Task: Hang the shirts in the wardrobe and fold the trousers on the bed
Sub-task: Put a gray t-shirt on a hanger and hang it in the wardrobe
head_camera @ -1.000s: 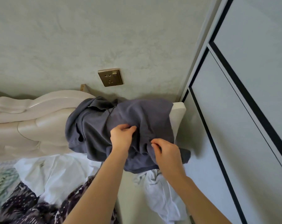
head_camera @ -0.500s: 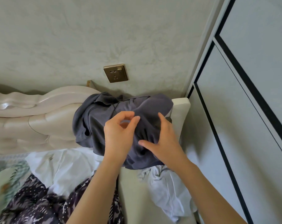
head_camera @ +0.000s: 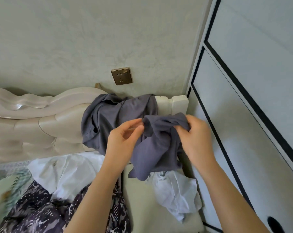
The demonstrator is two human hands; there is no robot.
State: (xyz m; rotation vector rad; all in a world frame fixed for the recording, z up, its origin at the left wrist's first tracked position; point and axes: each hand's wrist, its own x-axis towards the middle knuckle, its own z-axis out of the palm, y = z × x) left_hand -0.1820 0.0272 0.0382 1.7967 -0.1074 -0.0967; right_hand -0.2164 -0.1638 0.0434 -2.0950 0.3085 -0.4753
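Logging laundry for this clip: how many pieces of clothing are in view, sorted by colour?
Grey garment: 1
White garment: 1
Pale blue garment: 1
Dark patterned garment: 1
Total: 4
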